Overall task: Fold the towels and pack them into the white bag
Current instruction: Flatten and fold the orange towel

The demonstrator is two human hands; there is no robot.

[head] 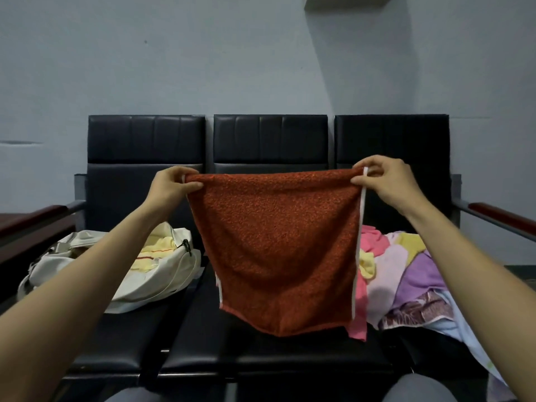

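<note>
Towel (pixel 278 242) hangs centre frame above seat (pixel 261 358); my left grip (pixel 174 185) and right grip (pixel 385 184) each pinch top corner. White bag (pixel 162 280) lower left, open. Risk: pinch slips, corner drops, edges misalign; hanging hem may drag pile (pixel 406 271) at right.

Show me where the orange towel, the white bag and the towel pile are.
orange towel (pixel 278 245): head view, middle of the hanging cloth.
white bag (pixel 159 287): head view, its front wall.
towel pile (pixel 412 274): head view, purple towel on top.
</note>
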